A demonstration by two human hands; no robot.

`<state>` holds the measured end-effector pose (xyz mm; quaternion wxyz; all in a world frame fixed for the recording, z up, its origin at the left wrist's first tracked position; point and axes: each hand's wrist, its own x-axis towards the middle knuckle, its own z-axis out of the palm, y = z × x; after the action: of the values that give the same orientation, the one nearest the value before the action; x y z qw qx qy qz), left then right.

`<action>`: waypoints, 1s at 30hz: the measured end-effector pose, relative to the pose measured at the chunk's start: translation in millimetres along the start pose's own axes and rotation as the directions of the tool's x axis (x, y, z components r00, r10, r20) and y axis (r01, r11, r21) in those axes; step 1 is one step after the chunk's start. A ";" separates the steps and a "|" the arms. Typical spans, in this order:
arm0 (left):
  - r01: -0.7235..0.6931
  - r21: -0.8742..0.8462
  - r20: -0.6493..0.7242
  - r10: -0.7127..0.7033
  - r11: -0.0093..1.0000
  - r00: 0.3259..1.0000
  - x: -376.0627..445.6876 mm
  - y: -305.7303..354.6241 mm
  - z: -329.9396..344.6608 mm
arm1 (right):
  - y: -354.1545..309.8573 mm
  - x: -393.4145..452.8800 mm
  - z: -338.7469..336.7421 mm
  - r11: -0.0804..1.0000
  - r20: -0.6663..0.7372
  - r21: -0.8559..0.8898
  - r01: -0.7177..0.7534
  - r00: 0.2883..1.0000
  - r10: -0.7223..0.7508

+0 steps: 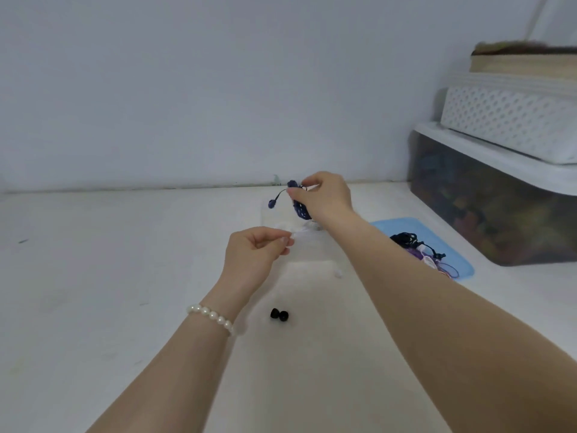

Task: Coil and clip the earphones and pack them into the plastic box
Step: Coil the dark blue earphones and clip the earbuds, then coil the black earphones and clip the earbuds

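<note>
Right hand [324,195] pinches the coiled dark-blue earphones [299,207] above the clear plastic box [312,254] near the bench's [125,276] far edge; left hand [256,254] pinches the box's rim. Light, floppy cord likely springs loose unless held across the coil.

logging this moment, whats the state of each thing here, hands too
right hand: raised above the table, pinching the dark blue earphones
dark blue earphones: coiled, held up, one earbud dangling
left hand: fingers curled, pinching something small and pale
clear plastic box: open, on the table
blue lid: lying flat, tangled earphones on it
storage bin: closed, white basket on top
black eartips: loose on the table
</note>
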<state>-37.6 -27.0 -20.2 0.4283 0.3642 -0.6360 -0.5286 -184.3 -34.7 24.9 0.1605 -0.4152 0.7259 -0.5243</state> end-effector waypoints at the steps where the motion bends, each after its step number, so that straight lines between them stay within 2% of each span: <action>1: -0.002 0.007 0.009 0.002 1.000 1.000 -0.1 -0.2 0.1 | 3.6 2.1 5.5 1.000 0.000 -0.002 -0.028 1.000 0.028; 7: -0.003 -0.006 0.050 0.003 1.000 0.999 -0.1 -0.5 2.2 | 9.5 5.9 5.9 0.998 0.032 -0.004 -0.057 0.998 0.057; 13: 0.003 0.021 0.098 -0.005 1.000 0.995 -4.0 -0.6 6.4 | 6.5 -13.8 -56.6 0.997 0.019 0.066 0.040 0.999 -0.041; 17: -0.024 0.087 0.166 0.009 0.996 0.986 -9.1 -2.4 9.5 | 21.8 -35.6 -109.9 0.990 -0.001 -0.105 0.098 0.995 -0.099; 24: -0.049 0.177 0.249 0.003 0.983 0.968 -16.5 -1.6 22.5 | 63.9 -59.4 -138.1 0.953 0.012 -0.301 -0.039 0.999 0.045; 27: -0.055 0.206 0.261 0.000 0.977 0.965 -17.6 -3.3 22.8 | 69.6 -61.3 -139.7 0.938 -0.053 -0.343 -0.049 0.998 0.033; 30: -0.050 0.215 0.252 -0.006 0.975 0.968 -16.7 -4.9 20.6 | 76.8 -60.2 -152.0 0.892 -0.132 -0.436 -0.120 0.989 0.069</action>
<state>-50.6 -5.2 -29.3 0.3073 0.3322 -0.7436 -0.4922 -283.0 115.3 4.7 0.0459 -0.3746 0.8533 -0.3597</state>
